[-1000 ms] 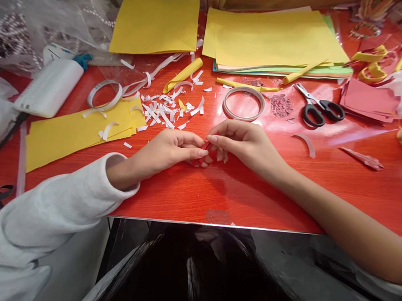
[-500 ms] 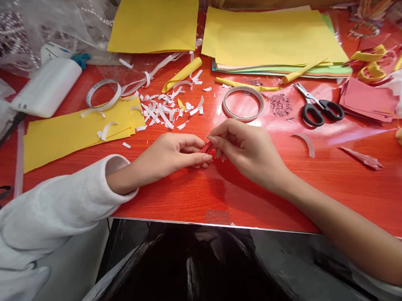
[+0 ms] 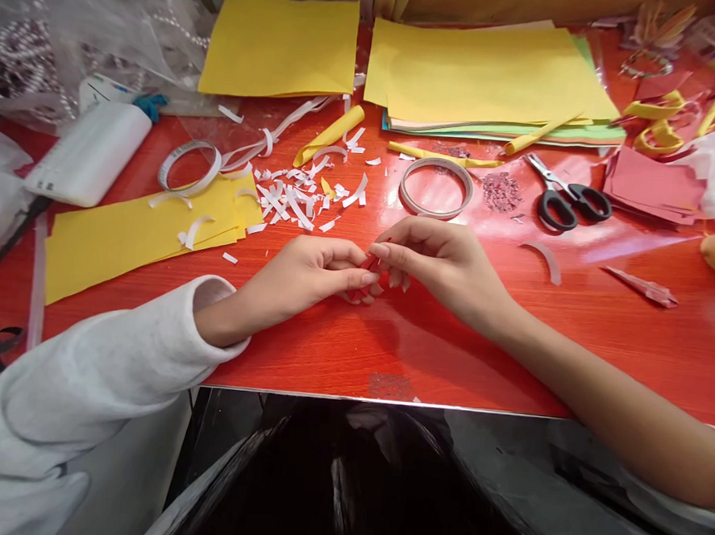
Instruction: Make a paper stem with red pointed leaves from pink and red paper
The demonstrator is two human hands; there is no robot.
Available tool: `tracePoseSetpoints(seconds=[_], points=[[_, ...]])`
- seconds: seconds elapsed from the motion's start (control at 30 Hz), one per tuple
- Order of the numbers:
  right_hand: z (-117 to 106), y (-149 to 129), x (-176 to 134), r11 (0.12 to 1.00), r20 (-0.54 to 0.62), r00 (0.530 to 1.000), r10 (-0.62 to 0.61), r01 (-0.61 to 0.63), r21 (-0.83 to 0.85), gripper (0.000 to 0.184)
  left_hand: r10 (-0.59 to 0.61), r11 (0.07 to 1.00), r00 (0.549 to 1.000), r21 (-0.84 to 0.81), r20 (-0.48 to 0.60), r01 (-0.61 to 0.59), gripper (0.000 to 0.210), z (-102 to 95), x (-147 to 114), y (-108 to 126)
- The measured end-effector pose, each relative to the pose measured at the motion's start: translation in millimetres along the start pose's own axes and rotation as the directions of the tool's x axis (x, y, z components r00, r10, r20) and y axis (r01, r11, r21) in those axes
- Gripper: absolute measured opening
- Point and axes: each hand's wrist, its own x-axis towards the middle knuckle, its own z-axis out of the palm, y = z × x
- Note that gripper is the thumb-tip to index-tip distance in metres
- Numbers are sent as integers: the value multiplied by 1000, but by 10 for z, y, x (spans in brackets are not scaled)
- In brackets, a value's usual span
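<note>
Between my two hands is a small folded piece of red paper (image 3: 371, 262), mostly hidden by the fingers. My left hand (image 3: 314, 271) is closed on it, thumb on top. From the other side my right hand (image 3: 439, 259) pinches its upper edge between thumb and fingers. Just beyond the right hand lies a roll of tape (image 3: 436, 188). White paper scraps (image 3: 289, 199) are scattered past the left hand. A thin folded pink paper piece (image 3: 640, 286) lies off to the right, beside a curved white strip (image 3: 544, 261).
Black-handled scissors (image 3: 564, 195) rest near a stack of pink paper squares (image 3: 653, 185). Yellow sheets (image 3: 490, 74) lie at the back, yellow strips (image 3: 141, 234) and another tape roll (image 3: 189, 168) at left. A white device (image 3: 89, 154) and bagged beads (image 3: 28, 62) stand far left.
The right hand's fingers have shifted slightly on the red paper, the thumb now stretched further across it. Both hands stay together in nearly the same place; the view has moved a little.
</note>
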Motion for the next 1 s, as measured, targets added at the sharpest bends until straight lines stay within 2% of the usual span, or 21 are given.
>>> tracePoseSetpoints(seconds=[0.1,0.27,0.53,0.67,0.73,0.83,0.9,1.0], points=[[3,19,-12,1000,-25,1000,-2,2,-20,21,-42,999,998,-22,37,43,14,1,11,-2],[23,34,-21,1000,-46,999,6,-7,-17,24,-72,996,997,-44,27,73,11,8,10,-1],[12,29,21,995,45,996,80,-82,48,22,-80,995,994,-49,74,84,12,1,12,-3],[8,46,25,999,38,998,45,-46,25,24,-95,994,992,-39,84,98,14,16,8,8],[7,56,27,999,-34,999,22,-21,27,25,-66,997,997,-25,37,67,15,26,-4,0],[-5,58,35,997,-129,991,35,-25,73,23,66,998,990,18,-126,-64,23,38,-26,-27],[-19,50,40,991,-123,990,67,-51,124,20,172,985,961,34,-217,-168,24,38,-33,-46],[-42,35,43,977,-35,992,123,-115,182,14,255,966,924,25,-284,-258,15,20,-21,-62]])
